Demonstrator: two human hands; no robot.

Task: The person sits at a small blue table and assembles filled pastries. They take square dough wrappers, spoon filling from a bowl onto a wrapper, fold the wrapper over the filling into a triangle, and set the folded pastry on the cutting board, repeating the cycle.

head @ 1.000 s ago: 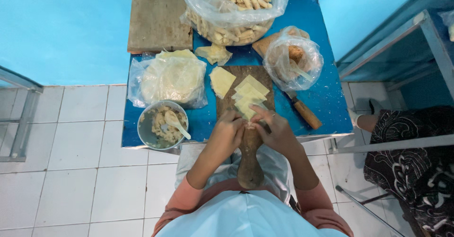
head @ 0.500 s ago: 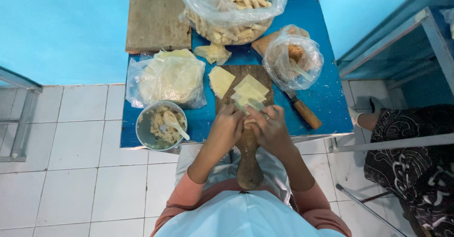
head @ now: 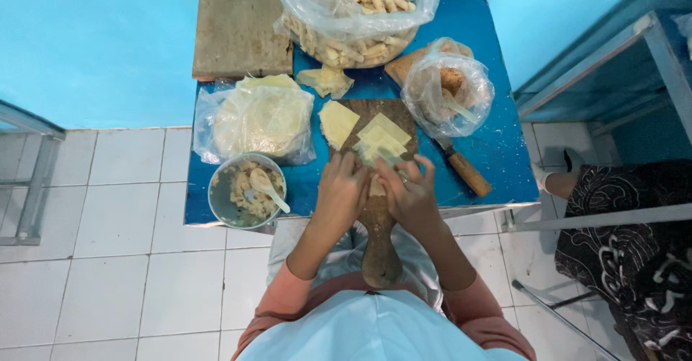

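While meeting, left hand (head: 344, 188), right hand (head: 409, 192), apparently pinching wrapper (head: 377, 185)

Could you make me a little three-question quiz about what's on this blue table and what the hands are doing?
1. True or false: both hands, left hand and right hand, meet over the wooden board.
2. What lies in the metal bowl with the filling? A) a knife B) a spoon C) a fork
3. Fill in: the big bag at the table's far edge holds many finished ____.

Key
1. True: they are close together at the board's near end, on a small pale piece, below the wrappers.
2. B.
3. Rolls; the knife lies right of the board.
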